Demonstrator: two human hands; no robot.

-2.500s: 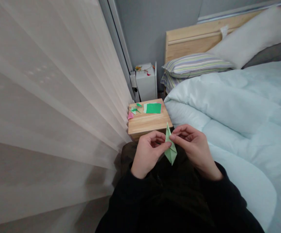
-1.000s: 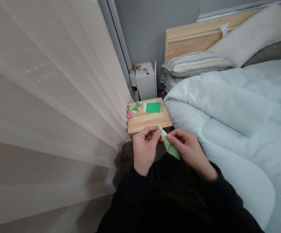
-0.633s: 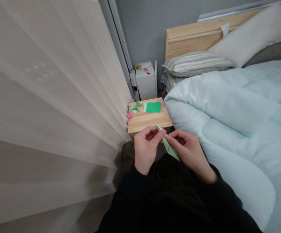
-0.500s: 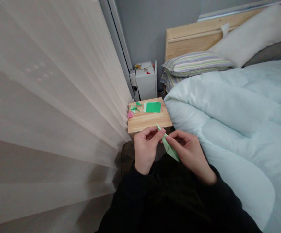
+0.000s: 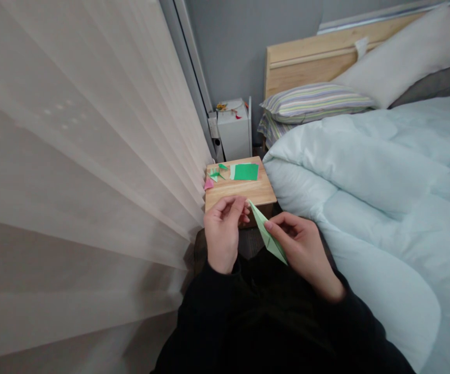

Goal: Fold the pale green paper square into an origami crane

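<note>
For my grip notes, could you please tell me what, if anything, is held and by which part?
The right hand holds the folded pale-green paper by its right edge, around midway; whether the left hand grips its tip is unclear.

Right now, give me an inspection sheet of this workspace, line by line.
Surface: small wooden table, paper lying mostly on its far half.
Work in hand: folded light green paper, long and pointed, held above the lap.
Clutter: stack of paper sheets, green on top; small folded green pieces; pink piece at the table's left edge.
Left hand: fingertips at the paper's upper tip; contact unclear.
Right hand: holds the paper between thumb and fingers.
Cables: nothing seen for certain.
Surroundings: pale curtain on the left, bed quilt on the right, white cabinet beyond the table.
</note>
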